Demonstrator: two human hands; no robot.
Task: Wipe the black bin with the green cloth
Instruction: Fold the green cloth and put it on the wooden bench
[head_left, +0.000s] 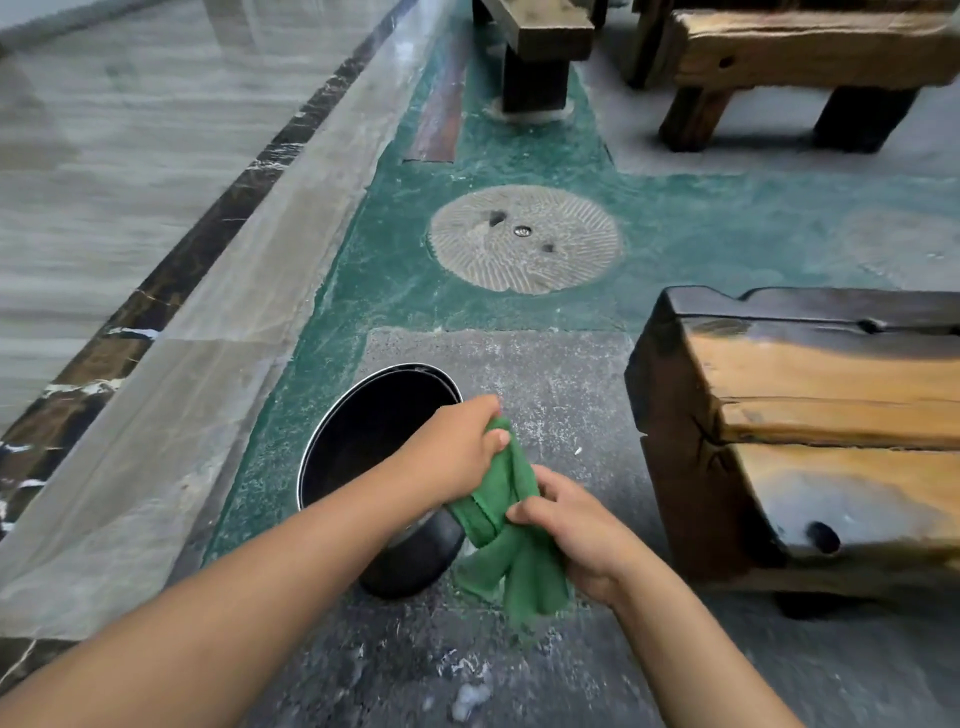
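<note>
The black bin (363, 431) stands on the grey floor, round, with a thin silver rim and a dark inside. My left forearm crosses over its near rim. My left hand (452, 452) grips the upper end of the green cloth (511, 551) just right of the bin's rim. Lower down, my right hand (576, 525) holds the same cloth at its middle. The cloth is bunched into a twisted strip between both hands, and its loose end hangs down beside the bin's right wall.
A thick wooden bench (810, 431) stands close on the right. A round millstone (524, 239) is set into the green floor ahead. More wooden benches (789, 57) stand at the back. A marble step (171, 322) runs along the left. White residue (467, 696) lies on the floor near me.
</note>
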